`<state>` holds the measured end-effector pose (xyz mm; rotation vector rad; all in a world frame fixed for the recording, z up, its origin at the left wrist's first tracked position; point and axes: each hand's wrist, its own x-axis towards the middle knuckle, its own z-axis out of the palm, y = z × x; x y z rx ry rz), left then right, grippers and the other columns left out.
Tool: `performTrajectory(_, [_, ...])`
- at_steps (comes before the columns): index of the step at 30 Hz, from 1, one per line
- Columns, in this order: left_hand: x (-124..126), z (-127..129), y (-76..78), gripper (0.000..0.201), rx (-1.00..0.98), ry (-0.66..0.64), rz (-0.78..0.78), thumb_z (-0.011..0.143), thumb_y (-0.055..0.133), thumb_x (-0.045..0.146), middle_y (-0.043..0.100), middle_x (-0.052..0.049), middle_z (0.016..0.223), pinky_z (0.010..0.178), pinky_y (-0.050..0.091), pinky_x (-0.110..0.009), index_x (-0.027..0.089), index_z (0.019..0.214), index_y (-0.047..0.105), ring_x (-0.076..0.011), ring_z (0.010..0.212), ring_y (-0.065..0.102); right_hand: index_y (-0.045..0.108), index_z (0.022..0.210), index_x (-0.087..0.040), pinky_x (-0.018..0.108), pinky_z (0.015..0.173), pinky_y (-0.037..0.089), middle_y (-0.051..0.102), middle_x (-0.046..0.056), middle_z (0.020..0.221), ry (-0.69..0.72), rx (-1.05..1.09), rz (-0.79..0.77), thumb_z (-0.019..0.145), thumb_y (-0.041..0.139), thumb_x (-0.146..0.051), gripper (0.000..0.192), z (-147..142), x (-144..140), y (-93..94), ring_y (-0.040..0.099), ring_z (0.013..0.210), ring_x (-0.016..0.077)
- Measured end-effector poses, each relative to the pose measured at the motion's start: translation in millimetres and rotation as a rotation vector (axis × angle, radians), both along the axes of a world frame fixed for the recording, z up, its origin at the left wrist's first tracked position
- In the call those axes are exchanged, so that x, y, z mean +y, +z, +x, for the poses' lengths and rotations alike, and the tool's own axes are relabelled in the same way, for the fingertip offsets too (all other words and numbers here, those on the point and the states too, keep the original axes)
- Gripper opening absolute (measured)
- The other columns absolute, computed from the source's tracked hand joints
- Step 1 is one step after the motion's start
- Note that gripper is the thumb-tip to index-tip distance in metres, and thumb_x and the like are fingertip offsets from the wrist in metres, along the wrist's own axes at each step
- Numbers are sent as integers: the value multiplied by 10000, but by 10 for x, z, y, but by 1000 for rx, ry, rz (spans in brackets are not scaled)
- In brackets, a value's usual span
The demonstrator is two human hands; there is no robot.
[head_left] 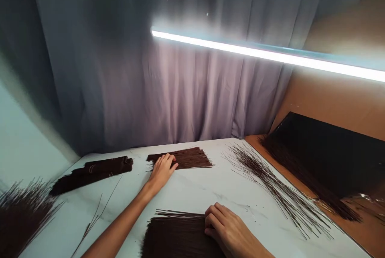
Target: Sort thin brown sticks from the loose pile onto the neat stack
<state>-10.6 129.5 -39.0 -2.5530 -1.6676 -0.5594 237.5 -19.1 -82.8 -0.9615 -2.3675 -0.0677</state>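
left hand (pixel 162 169) flat, fingers spread on far stick bundle (pixel 183 158) | right hand (pixel 231 230) curled on near bundle (pixel 177 236) | risk: 2 fans scattering (loose sticks)

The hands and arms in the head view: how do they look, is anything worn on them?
Both are bare. The left hand and its long forearm show no sleeve, glove, ring or watch. The right hand is bare too; its wrist leaves the picture.
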Motion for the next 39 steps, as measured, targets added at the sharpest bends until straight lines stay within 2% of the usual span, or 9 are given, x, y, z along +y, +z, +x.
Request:
performTrajectory(3, [276, -43, -164, 227, -20, 2, -7, 990, 652, 304, 694, -83, 1181, 919, 572, -459, 157, 1163, 670, -246, 1045, 684, 507, 886, -219, 268, 654, 437, 651, 26, 864, 20, 4, 15, 1050, 438, -139, 195, 25, -21, 73, 593, 742, 181])
performTrajectory(7, [289, -47, -302, 315, -57, -19, 9, 998, 642, 326, 649, -98, 1293, 906, 585, -454, 182, 1278, 623, -246, 1071, 676, 504, 873, -225, 278, 639, 397, 638, 17, 852, 35, 55, 30, 1094, 342, -199, 275, 44, -23, 124, 571, 723, 174])
performTrajectory(17, [65, -51, -150, 188, -269, -62, -26, 1019, 603, 293, 690, -73, 1139, 884, 579, -420, 162, 1140, 662, -214, 982, 687, 487, 921, -235, 277, 618, 411, 611, -3, 769, -112, 56, 26, 1066, 340, -145, 225, 192, 17, 85, 561, 653, 167])
performTrajectory(21, [-275, -90, -41, 263, -398, -55, -72, 1079, 368, 233, 677, -66, 1040, 869, 563, -365, 208, 1066, 629, -194, 926, 681, 488, 926, -250, 262, 595, 439, 621, -22, 721, -199, 148, -12, 1088, 318, -212, 239, 221, -4, 114, 580, 610, 161])
performTrajectory(25, [-957, -19, 78, 321, -488, -60, -165, 1089, 267, 284, 702, -43, 981, 862, 548, -335, 247, 1100, 585, -192, 922, 681, 505, 1028, -252, 239, 563, 457, 617, -52, 661, -234, 342, -61, 1106, 315, -269, 206, 110, -88, 183, 598, 554, 139])
performTrajectory(29, [-1548, 158, 173, 328, -717, -72, -523, 1055, 377, 479, 739, -29, 1116, 1009, 471, -338, 290, 1083, 644, -222, 1105, 654, 529, 1035, -222, 236, 535, 459, 630, -40, 641, -149, 328, 29, 1095, 341, -211, 197, -164, -185, 172, 601, 521, 127])
performTrajectory(34, [-1669, 292, 152, 538, -1015, -48, -615, 1011, 357, 644, 736, -34, 791, 766, 508, -302, 219, 858, 650, -218, 786, 670, 623, 951, -187, 278, 557, 493, 697, -4, 651, -76, 126, 386, 1040, 454, -111, 206, -406, -316, 177, 647, 536, 146])
performTrajectory(36, [-1652, 281, 109, 561, -1004, -6, -583, 1009, 346, 656, 665, -6, 632, 676, 470, -292, 218, 789, 618, -198, 641, 616, 679, 984, -201, 302, 659, 544, 773, 14, 756, -120, 71, 503, 1027, 519, -134, 179, -394, -380, 225, 709, 643, 174])
performTrajectory(39, [-1668, 248, 18, 570, -877, 0, -487, 1020, 324, 642, 505, 31, 488, 642, 426, -293, 239, 689, 555, -188, 550, 537, 681, 1238, -209, 308, 825, 563, 810, 22, 1060, -222, -22, 563, 1050, 498, -144, 271, -339, -442, 320, 755, 860, 186])
